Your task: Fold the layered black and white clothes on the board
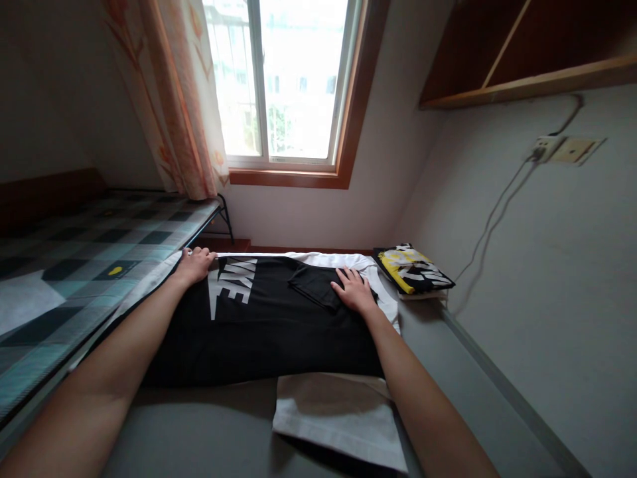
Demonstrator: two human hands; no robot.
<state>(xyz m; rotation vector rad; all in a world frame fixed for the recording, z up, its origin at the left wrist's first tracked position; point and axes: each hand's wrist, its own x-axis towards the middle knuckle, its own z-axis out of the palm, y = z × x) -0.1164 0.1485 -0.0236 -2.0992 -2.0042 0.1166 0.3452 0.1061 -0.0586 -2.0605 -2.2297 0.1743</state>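
A black and white shirt point(279, 338) with grey printed letters lies spread on the grey table point(199, 431). Its black side is partly folded over the white part, and a white sleeve point(338, 405) sticks out toward me. At the garment's far left edge, my left hand point(197, 264) rests with fingers bent over the cloth; whether it pinches the fabric is unclear. My right hand point(352, 289) lies on a folded black sleeve point(316, 285) near the right end, palm down, its fingers spread.
Folded clothes point(413, 269), black, white and yellow, are stacked at the table's far right. A bed with a checked cover point(124, 232) stands on the left. A cable point(490, 222) hangs along the right wall beneath a wooden shelf point(527, 79).
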